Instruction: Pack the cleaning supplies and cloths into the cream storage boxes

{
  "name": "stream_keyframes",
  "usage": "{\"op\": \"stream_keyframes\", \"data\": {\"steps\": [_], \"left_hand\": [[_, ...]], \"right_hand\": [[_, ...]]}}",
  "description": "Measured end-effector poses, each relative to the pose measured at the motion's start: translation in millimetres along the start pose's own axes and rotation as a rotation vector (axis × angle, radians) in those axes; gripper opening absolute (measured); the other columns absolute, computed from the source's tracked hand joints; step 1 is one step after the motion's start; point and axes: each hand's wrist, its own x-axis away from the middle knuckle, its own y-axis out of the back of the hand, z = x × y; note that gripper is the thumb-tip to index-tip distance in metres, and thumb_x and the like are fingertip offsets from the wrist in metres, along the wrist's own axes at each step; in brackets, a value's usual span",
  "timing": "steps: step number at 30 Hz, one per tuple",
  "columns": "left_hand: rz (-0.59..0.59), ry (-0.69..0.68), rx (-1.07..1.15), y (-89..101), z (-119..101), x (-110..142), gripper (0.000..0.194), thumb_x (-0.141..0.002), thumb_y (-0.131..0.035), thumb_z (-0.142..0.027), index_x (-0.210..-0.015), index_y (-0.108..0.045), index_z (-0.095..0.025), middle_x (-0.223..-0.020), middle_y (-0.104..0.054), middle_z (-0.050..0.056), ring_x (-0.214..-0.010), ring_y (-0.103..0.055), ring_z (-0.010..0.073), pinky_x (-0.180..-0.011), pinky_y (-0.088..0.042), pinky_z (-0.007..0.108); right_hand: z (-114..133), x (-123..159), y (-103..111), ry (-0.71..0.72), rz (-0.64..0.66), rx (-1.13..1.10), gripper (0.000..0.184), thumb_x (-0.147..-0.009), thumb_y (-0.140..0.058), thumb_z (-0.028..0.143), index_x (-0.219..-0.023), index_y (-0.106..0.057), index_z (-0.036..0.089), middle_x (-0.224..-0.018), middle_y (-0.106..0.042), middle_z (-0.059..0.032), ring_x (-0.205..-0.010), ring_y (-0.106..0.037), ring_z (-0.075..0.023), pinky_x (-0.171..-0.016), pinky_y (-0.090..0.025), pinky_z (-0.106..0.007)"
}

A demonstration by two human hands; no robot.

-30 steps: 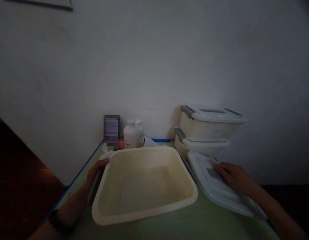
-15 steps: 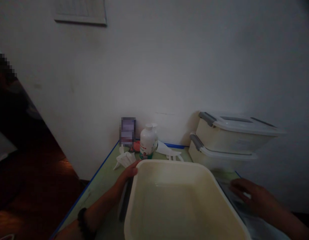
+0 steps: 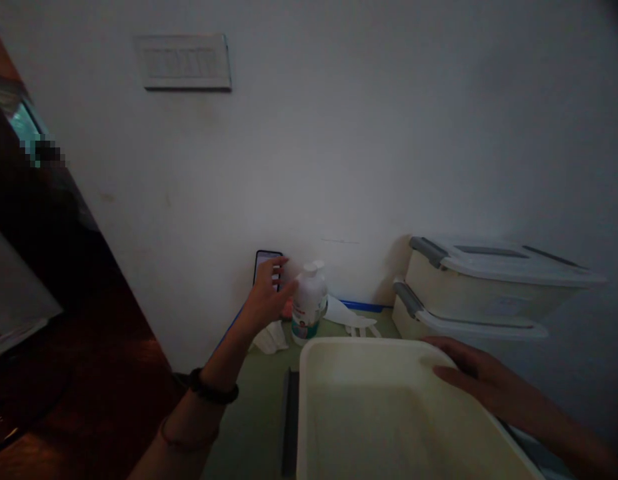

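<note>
My left hand [image 3: 267,295] is raised at the back of the table with its fingers spread against a phone [image 3: 264,261] that leans on the wall. A white bottle [image 3: 307,302] stands just right of that hand. My right hand [image 3: 473,378] lies flat on the far right rim of a large cream tub [image 3: 369,413], fingers stretched out and holding nothing. The tub fills the near part of the green table [image 3: 259,407].
Two lidded cream bins [image 3: 483,287] are stacked at the back right against the wall. White gloves [image 3: 351,315] and crumpled white material [image 3: 271,337] lie near the bottle. A dark strip [image 3: 289,420] lies left of the tub. Dark floor drops off at the left.
My left hand left the tub's corner and rose to the phone. My right hand moved from the flat lid onto the tub's right rim. The view shifted up and left.
</note>
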Motion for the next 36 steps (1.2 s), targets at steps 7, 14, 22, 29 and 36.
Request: {"op": "stream_keyframes", "data": {"steps": [7,14,22,29,36], "left_hand": [[0.197,-0.072,-0.095,-9.9,-3,-9,0.07,-0.068,-0.066,-0.031,-0.132,-0.039,-0.018,-0.134,-0.045,0.017,-0.119,-0.048,0.0304,-0.096,-0.04,0.045],[0.289,-0.072,-0.174,-17.3,9,-5,0.071,-0.067,-0.069,-0.028,-0.13,-0.04,-0.018,-0.118,-0.059,0.013,-0.105,-0.058,0.0283,-0.09,-0.045,0.041],[0.327,-0.012,-0.076,-15.9,23,-8,0.075,-0.065,-0.073,-0.032,-0.131,-0.039,-0.019,-0.115,-0.06,0.013,-0.105,-0.058,0.029,-0.089,-0.046,0.044],[0.297,0.019,-0.016,-17.7,23,-9,0.078,-0.062,-0.076,-0.035,-0.129,-0.041,-0.018,-0.115,-0.061,0.012,-0.099,-0.061,0.0256,-0.082,-0.05,0.038],[0.202,-0.005,-0.103,-20.5,22,-7,0.071,-0.061,-0.077,-0.04,-0.122,-0.047,-0.018,-0.105,-0.062,0.008,-0.086,-0.063,0.0236,-0.073,-0.054,0.037]], "right_hand": [[-1,-26,11,0.057,-0.058,0.08,0.04,-0.081,-0.049,0.039,-0.115,-0.057,0.019,-0.122,-0.06,-0.0098,-0.115,-0.053,-0.0285,-0.099,-0.039,-0.044],[14,-57,23,0.045,0.161,0.206,0.041,-0.08,-0.052,0.046,-0.108,-0.063,0.018,-0.109,-0.067,-0.0082,-0.102,-0.061,-0.0269,-0.089,-0.046,-0.039],[19,-50,18,0.045,0.124,0.345,0.039,-0.085,-0.04,0.051,-0.093,-0.063,0.02,-0.099,-0.068,-0.0095,-0.094,-0.062,-0.0272,-0.084,-0.046,-0.039],[29,-43,18,0.05,0.239,0.431,0.039,-0.087,-0.037,0.05,-0.074,-0.056,0.018,-0.079,-0.064,-0.0075,-0.075,-0.061,-0.0231,-0.065,-0.046,-0.033],[37,-42,15,0.067,0.239,0.405,0.035,-0.085,-0.044,0.047,-0.071,-0.059,0.018,-0.078,-0.065,-0.0064,-0.073,-0.061,-0.0214,-0.062,-0.044,-0.03]]}}
